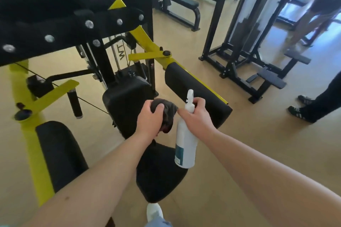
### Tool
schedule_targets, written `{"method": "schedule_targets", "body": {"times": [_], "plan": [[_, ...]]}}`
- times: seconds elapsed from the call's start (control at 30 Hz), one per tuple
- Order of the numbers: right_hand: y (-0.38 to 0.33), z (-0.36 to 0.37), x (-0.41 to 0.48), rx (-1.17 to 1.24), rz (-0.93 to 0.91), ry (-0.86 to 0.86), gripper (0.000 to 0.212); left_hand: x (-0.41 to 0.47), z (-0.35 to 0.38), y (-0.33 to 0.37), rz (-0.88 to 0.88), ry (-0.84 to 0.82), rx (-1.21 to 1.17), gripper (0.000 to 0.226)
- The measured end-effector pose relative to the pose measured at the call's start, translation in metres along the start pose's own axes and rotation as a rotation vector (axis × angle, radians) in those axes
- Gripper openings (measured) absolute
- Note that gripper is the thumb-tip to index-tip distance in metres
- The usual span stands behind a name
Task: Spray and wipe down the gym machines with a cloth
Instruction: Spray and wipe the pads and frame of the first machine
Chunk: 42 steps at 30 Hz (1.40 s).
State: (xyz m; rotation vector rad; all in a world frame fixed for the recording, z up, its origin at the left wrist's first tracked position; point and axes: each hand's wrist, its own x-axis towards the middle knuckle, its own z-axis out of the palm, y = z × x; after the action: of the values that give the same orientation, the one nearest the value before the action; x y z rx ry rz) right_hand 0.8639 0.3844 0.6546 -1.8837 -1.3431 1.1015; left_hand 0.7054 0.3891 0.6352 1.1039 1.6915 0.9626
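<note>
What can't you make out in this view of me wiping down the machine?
Head view: the cloth is mostly covered by the left hand, so its contact with the black pad is unclear.
Head view: the right hand wraps the spray bottle at its neck, hiding the trigger; the label is too blurred to read.
Head view: a bystander is cut off by the right edge, legs only.

The cloth looks dark, soft and matt. The spray bottle is smooth white plastic. The machine's pads are matt black vinyl on painted yellow metal arms. The floor is smooth, faintly glossy.
</note>
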Motion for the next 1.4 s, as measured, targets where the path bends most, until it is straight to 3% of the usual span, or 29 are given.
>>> {"method": "schedule_targets", "body": {"times": [0.2,0.5,0.67,0.87,0.97,1.1,1.23,1.4], "plan": [[0.009,0.023,0.027,-0.254,-0.005,-0.095,0.061,0.032,0.003,-0.005,-0.162,-0.057,-0.107,0.036],[0.014,0.031,0.059,-0.363,0.038,-0.023,0.033,0.048,0.014,-0.007,-0.243,-0.117,-0.149,0.040],[0.021,0.012,0.060,-0.389,0.051,-0.011,0.052,0.052,0.024,-0.002,-0.287,-0.168,-0.206,0.037],[0.043,-0.013,0.052,-0.347,0.167,0.028,0.022,0.052,0.044,0.010,-0.339,-0.206,-0.229,0.017],[0.049,-0.020,0.047,-0.345,0.162,-0.023,0.029,0.051,0.050,0.010,-0.336,-0.218,-0.216,0.018],[0.048,-0.022,0.042,-0.384,0.154,-0.054,0.034,0.050,0.055,0.008,-0.248,-0.241,-0.124,0.048],[0.057,-0.019,0.037,-0.378,0.207,-0.027,0.025,0.048,0.056,0.006,-0.267,-0.208,-0.098,0.041],[0.065,-0.023,0.030,-0.459,0.168,-0.042,0.055,0.046,0.056,0.002,-0.264,-0.195,-0.069,0.041]]}}
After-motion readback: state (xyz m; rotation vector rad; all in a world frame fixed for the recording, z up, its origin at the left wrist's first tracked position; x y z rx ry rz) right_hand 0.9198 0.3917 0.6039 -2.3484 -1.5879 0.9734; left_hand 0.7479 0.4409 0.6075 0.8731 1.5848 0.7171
